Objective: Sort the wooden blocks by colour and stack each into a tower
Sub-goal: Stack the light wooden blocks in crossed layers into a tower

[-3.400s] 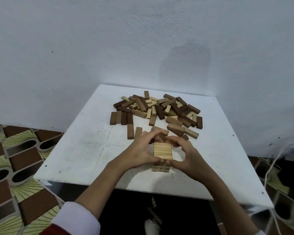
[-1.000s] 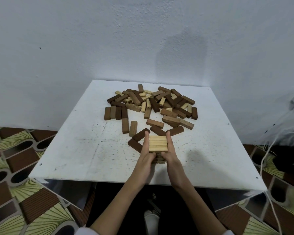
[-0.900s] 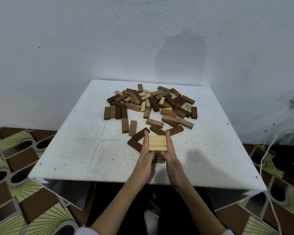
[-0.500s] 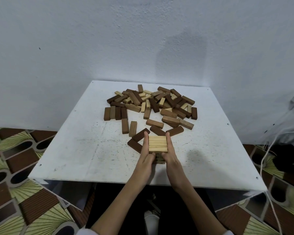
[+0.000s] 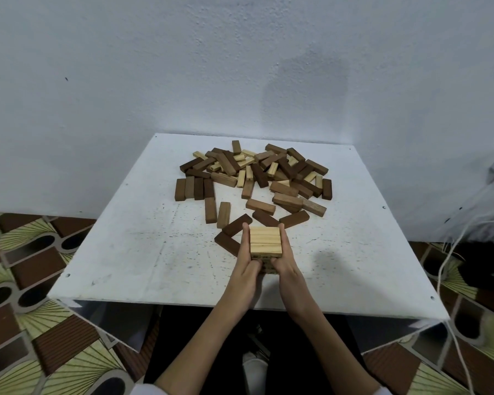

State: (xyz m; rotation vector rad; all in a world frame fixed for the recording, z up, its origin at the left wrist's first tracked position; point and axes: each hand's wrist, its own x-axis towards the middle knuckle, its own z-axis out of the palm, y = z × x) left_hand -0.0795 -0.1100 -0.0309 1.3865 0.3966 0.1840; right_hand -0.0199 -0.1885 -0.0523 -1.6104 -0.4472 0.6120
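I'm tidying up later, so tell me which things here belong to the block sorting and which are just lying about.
Job:
pale tower, pressed between left hand and right hand
block pile
dark blocks beside the tower
table

Lying about:
white cord
grey cloth

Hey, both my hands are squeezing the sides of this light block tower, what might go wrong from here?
1. The left hand and right hand press the light tower from both sides; uneven pressure may shift a layer.
2. Dark blocks lie right beside its base; knocking one could jolt it.
3. Light blocks remain buried in the pile.
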